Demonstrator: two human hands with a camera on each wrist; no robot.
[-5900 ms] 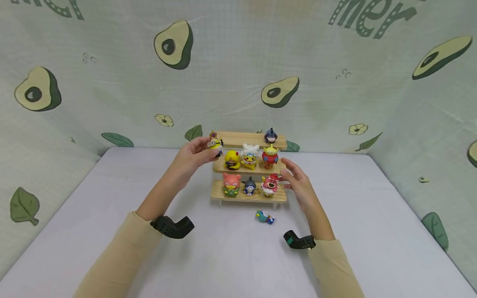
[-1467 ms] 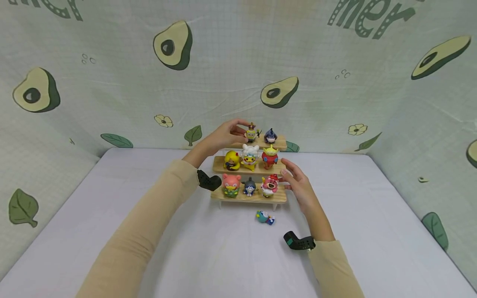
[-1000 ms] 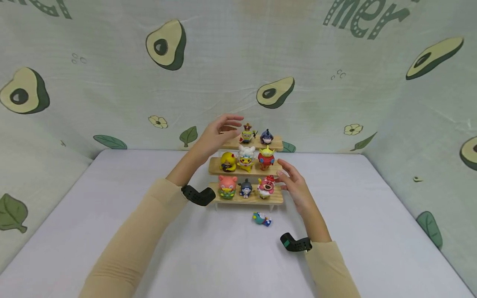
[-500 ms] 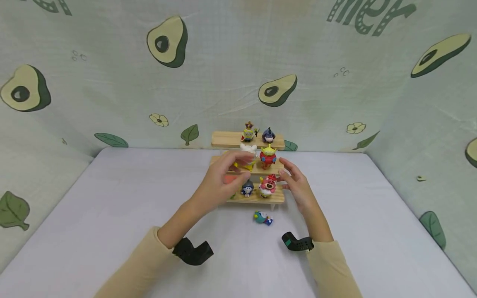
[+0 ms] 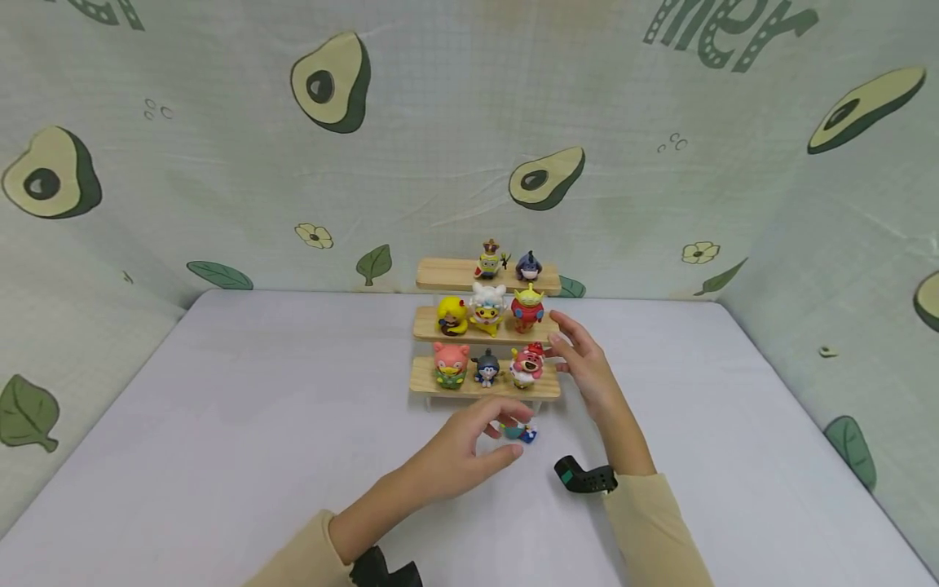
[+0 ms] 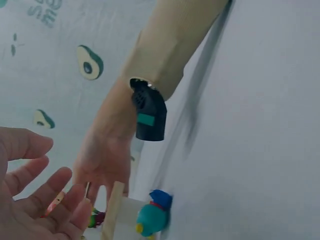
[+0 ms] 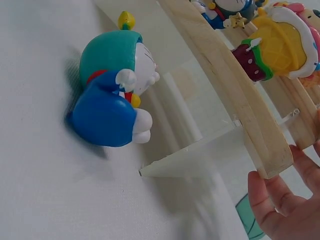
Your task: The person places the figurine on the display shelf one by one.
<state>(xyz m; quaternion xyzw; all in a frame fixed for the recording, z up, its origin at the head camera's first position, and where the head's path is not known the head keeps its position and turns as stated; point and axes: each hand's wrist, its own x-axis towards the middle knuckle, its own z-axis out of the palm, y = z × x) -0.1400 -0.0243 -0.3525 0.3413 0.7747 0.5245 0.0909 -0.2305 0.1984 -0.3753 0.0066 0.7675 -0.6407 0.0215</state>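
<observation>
A small figurine (image 7: 107,100) in a teal cap and blue suit lies on its side on the table, in front of a three-tier wooden display stand (image 5: 421,375). My left hand (image 5: 469,448) hovers over it, fingers and thumb spread apart, and partly hides it in the head view. In the left wrist view the same hand (image 6: 35,200) holds nothing. At the stand's right end is my right hand (image 5: 590,371). Its fingertips (image 7: 257,182) touch the end of the lower plank in the right wrist view.
A crowned yellow figurine (image 5: 488,261) and a blue donkey figurine (image 5: 528,267) stand on the top tier. The middle tier carries a white-hooded figurine (image 5: 487,308) between two others. Below, a pink figurine (image 5: 451,367) shares its tier with two more.
My left hand set the crowned figurine on the top tier, let go of it, then came down and forward to the lying figurine. The right hand stays at the stand.
</observation>
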